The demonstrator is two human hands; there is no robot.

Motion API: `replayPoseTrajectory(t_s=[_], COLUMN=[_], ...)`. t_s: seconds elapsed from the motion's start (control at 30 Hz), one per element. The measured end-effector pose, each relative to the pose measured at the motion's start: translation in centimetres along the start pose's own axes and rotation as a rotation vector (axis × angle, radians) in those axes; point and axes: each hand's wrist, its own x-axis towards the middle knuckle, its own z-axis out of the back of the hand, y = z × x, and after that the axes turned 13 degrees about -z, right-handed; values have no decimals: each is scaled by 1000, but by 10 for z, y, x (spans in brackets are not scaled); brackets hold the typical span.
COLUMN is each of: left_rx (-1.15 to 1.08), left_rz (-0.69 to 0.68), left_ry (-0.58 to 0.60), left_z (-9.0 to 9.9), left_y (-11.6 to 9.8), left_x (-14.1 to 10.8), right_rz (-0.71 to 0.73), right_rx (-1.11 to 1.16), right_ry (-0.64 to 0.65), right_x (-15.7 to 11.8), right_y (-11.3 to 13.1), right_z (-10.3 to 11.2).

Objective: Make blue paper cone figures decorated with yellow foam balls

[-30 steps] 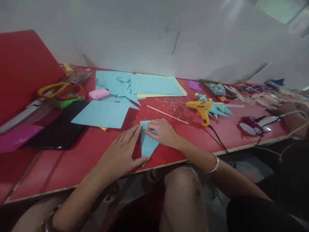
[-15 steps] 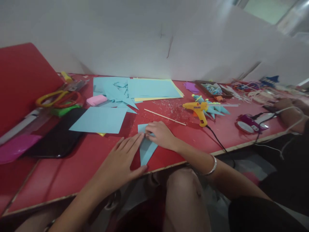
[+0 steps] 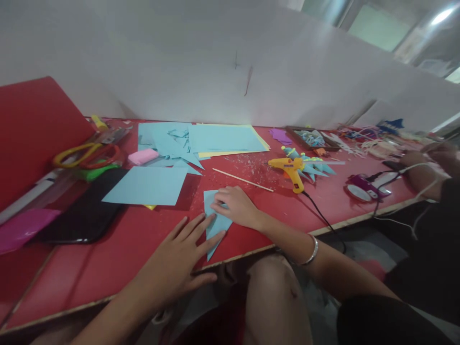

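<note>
A folded light blue paper (image 3: 215,227) lies near the front edge of the red table, its narrow point toward me. My left hand (image 3: 183,254) rests beside and partly on it, fingers spread, with two fingertips touching the paper. Curled fingers of my right hand (image 3: 235,206) press on the paper's upper part; whether they pinch anything is hidden. A flat blue sheet (image 3: 147,186) is to the left, partly over a black phone-like slab (image 3: 86,211). Just beyond my right hand lies a thin wooden stick (image 3: 242,179).
Blue and yellow sheets (image 3: 226,139) lie by the wall. A yellow glue gun (image 3: 289,170) with a black cord sits right of centre. Scissors (image 3: 86,154) and a pink block (image 3: 143,156) are left. Another person's arm (image 3: 420,172) is at far right, near a purple device (image 3: 368,187).
My left hand has moved a little toward me and its fingers have spread wider over the paper. The view has tilted slightly, so the table appears lower.
</note>
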Motion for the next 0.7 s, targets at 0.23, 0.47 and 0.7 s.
replayPoseTrajectory(t_s=[0.23,0.47,0.7], left_rx=[-41,-207,-219], left_rz=[-77,-85,-60], left_ry=[78,228,128], left_z=[6,26,27], left_y=[7,19,17], left_x=[-11,-16,-26], right_rz=[0,1,-8], right_rx=[16,13,-20], right_ry=[-11,-11,-25], right_x=[0,0,0], right_y=[0,0,1], right_z=[0,-1,-1])
